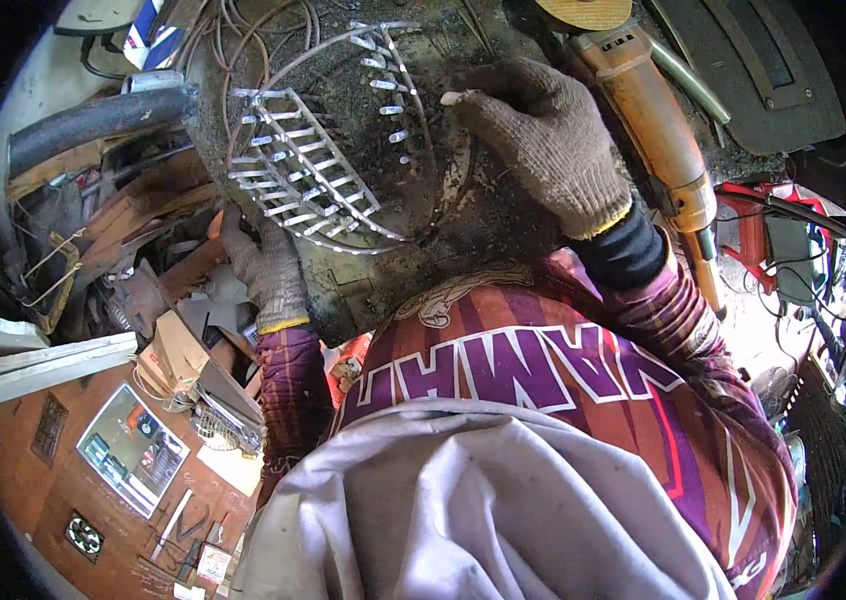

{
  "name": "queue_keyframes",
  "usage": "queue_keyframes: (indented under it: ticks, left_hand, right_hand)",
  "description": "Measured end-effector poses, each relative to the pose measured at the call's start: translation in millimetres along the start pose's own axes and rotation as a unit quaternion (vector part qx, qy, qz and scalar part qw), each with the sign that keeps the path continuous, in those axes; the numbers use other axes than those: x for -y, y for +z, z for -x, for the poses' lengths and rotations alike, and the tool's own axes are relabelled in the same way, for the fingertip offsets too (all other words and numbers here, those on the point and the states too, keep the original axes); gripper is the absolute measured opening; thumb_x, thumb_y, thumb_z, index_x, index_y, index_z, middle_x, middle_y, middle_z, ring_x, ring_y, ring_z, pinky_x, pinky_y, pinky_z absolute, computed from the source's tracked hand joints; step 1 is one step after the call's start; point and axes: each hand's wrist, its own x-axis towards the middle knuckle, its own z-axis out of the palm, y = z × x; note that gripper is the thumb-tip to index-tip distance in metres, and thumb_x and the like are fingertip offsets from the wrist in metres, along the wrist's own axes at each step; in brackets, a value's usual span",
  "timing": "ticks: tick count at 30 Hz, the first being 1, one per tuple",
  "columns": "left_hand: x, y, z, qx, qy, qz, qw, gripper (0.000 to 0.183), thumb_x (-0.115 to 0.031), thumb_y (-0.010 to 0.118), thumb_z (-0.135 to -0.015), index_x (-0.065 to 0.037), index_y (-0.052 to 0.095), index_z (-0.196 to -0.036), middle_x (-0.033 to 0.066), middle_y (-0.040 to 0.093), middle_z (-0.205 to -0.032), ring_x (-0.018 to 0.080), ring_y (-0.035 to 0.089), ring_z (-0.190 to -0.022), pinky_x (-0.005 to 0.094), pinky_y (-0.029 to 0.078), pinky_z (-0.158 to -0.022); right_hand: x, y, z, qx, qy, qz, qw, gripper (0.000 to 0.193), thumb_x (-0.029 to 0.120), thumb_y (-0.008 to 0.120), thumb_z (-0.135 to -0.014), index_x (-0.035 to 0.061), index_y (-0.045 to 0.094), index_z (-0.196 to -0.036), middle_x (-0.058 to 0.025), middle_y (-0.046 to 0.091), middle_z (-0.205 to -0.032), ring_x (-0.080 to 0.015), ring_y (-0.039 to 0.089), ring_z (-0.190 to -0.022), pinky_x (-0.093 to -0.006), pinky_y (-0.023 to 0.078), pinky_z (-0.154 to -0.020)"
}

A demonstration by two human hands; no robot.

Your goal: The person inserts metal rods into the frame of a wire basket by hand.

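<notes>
A bare-metal welded frame (313, 180) of curved rods lies on the dark, grimy workbench (343, 285). Short crossbars join its rods like ladder rungs, and several more stubs line the thin rod on its right. My right hand (558, 145), in a brown knit glove, hovers right of the frame. Its fingers are curled in a pinch, with a small pale tip showing at the end; whether that is a bare fingertip or a held piece is unclear. My gloved left hand (268, 270) is at the bench's left edge, just below the frame. Its fingers are mostly hidden.
An orange-brown angle grinder (648, 125) with a tan disc (588, 10) lies to the right, beside a metal tube (691, 80). Loose wire (233, 40) coils at the back left, above a thick dark pipe (103, 125). Scrap wood (48, 365) and clutter crowd the left side.
</notes>
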Motion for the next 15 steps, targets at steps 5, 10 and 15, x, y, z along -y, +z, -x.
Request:
queue_keyframes:
  ticks: [5, 10, 15]
  left_hand:
    - [-14, -1, -1, 0.014, -0.051, -0.005, 0.999, 0.054, -0.029, 0.066, -0.106, 0.001, 0.050, -0.147, 0.0194, 0.059, -0.144, 0.0305, 0.056, -0.132, 0.0407, 0.041, -0.114]
    - [-23, -1, -1, 0.014, -0.071, -0.021, 0.997, 0.052, -0.031, 0.063, -0.106, -0.001, 0.051, -0.147, 0.0195, 0.061, -0.143, 0.0312, 0.058, -0.132, 0.0420, 0.042, -0.114]
    - [-28, -2, -1, 0.012, -0.057, -0.049, 0.997, 0.051, -0.026, 0.062, -0.105, -0.003, 0.051, -0.149, 0.0190, 0.061, -0.145, 0.0316, 0.059, -0.133, 0.0425, 0.043, -0.114]
  right_hand:
    - [5, 4, 2, 0.003, 0.004, -0.013, 1.000, 0.036, 0.038, 0.079, -0.091, 0.0059, 0.079, -0.108, -0.0162, 0.078, -0.097, -0.0281, 0.077, -0.092, -0.0371, 0.059, -0.082]
    - [4, 10, 5, 0.018, -0.004, -0.067, 0.998, 0.034, 0.038, 0.078, -0.091, 0.0076, 0.080, -0.106, -0.0159, 0.077, -0.095, -0.0297, 0.077, -0.091, -0.0378, 0.059, -0.083]
    - [11, 14, 4, 0.016, -0.026, -0.027, 0.999, 0.030, 0.035, 0.078, -0.089, 0.0080, 0.079, -0.103, -0.0155, 0.077, -0.090, -0.0332, 0.077, -0.088, -0.0403, 0.060, -0.080]
